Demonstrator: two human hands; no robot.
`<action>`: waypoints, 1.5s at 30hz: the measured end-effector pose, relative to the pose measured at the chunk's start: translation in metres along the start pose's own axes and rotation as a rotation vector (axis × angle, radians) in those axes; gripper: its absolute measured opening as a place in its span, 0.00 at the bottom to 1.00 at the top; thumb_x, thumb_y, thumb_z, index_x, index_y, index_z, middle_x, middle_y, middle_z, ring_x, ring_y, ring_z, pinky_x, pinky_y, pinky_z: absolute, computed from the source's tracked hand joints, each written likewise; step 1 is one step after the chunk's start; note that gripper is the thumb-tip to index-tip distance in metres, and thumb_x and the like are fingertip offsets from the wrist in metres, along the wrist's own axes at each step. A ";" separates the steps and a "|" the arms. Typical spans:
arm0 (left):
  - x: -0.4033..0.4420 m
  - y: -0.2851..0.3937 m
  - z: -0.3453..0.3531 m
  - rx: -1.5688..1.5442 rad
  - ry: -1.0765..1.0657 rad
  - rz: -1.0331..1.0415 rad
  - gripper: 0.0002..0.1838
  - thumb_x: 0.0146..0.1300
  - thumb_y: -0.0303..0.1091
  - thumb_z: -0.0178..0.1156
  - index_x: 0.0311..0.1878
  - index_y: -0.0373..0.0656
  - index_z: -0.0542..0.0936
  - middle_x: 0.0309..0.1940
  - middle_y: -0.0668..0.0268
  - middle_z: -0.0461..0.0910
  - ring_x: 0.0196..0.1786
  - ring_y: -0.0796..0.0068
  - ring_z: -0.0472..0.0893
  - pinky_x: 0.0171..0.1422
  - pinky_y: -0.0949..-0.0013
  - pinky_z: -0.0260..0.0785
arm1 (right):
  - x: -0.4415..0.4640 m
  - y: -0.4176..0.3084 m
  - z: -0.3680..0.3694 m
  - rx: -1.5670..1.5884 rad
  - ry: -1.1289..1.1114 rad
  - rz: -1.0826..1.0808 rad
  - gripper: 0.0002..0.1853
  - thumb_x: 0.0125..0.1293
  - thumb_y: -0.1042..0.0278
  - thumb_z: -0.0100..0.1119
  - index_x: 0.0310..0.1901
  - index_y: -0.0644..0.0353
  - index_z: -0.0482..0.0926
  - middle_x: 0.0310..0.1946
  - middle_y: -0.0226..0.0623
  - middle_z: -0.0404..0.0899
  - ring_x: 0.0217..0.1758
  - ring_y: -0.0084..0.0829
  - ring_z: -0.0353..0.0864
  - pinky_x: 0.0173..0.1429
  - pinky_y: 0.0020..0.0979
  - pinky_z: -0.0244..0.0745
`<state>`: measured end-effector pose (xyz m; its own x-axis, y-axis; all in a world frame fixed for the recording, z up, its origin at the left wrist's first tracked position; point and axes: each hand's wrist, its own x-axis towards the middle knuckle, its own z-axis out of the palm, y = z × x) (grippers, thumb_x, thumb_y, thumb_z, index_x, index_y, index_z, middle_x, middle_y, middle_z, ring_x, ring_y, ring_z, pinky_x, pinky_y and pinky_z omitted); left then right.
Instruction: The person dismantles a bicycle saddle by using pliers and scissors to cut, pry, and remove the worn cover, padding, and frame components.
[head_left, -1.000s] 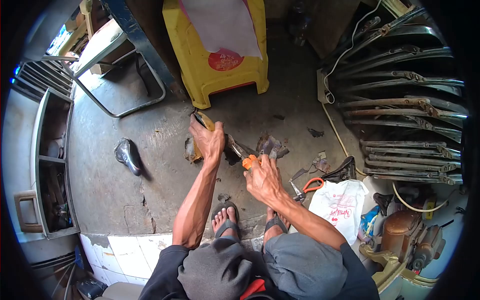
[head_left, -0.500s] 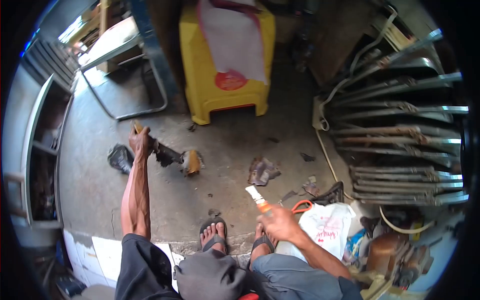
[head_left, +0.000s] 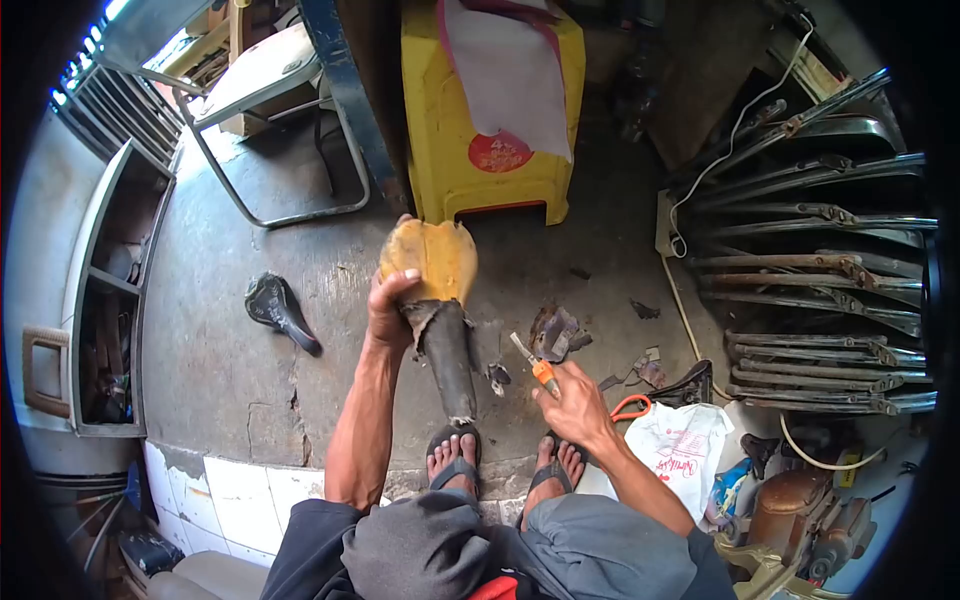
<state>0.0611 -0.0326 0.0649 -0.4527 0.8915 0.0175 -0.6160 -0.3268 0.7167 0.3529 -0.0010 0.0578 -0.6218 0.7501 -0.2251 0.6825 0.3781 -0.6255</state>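
A worn yellow piece, shaped like a bicycle saddle's wide end (head_left: 435, 258), is gripped at its left edge by my left hand (head_left: 390, 305). Torn dark covering (head_left: 448, 360) hangs from it toward my feet. Closed round an orange-handled tool with a pale metal blade (head_left: 543, 374) is my right hand (head_left: 575, 405), to the right of the piece and apart from it. A black saddle (head_left: 281, 310) lies on the floor at the left. Torn scraps (head_left: 557, 333) lie beyond my right hand.
A yellow stool (head_left: 490, 190) with a cloth stands ahead, a metal-framed chair (head_left: 262, 215) at the upper left. Metal frames (head_left: 800, 265) are stacked at the right. Orange-handled scissors (head_left: 630, 407) lie beside a white plastic bag (head_left: 680, 440), near a rusty brown machine (head_left: 792, 508).
My left hand swung out left, then came back to the centre with the piece, whose yellow face and dark covering now show. My right hand's tool has moved away from the piece.
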 end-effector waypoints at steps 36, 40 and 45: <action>0.021 -0.027 -0.054 0.429 0.418 0.343 0.41 0.55 0.26 0.61 0.75 0.45 0.64 0.60 0.55 0.75 0.55 0.62 0.80 0.61 0.62 0.77 | -0.019 0.006 -0.029 0.137 -0.005 0.126 0.17 0.66 0.57 0.66 0.46 0.65 0.81 0.43 0.48 0.81 0.45 0.50 0.83 0.51 0.44 0.76; 0.001 -0.027 -0.008 0.254 0.103 0.122 0.48 0.47 0.35 0.62 0.77 0.44 0.62 0.63 0.53 0.73 0.65 0.55 0.77 0.70 0.54 0.73 | 0.000 -0.016 -0.028 0.046 0.143 -0.187 0.20 0.63 0.65 0.67 0.53 0.69 0.78 0.55 0.49 0.77 0.55 0.48 0.79 0.59 0.44 0.73; 0.000 -0.032 0.010 0.130 0.029 0.033 0.46 0.48 0.31 0.62 0.76 0.40 0.63 0.62 0.52 0.74 0.62 0.58 0.79 0.69 0.59 0.73 | 0.001 -0.026 -0.029 -0.110 0.122 -0.329 0.20 0.61 0.69 0.68 0.53 0.68 0.79 0.59 0.47 0.76 0.62 0.49 0.75 0.65 0.43 0.71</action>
<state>0.0876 -0.0192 0.0494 -0.4910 0.8708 0.0232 -0.5130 -0.3106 0.8002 0.3454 0.0055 0.0957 -0.7693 0.6351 0.0696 0.4945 0.6610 -0.5644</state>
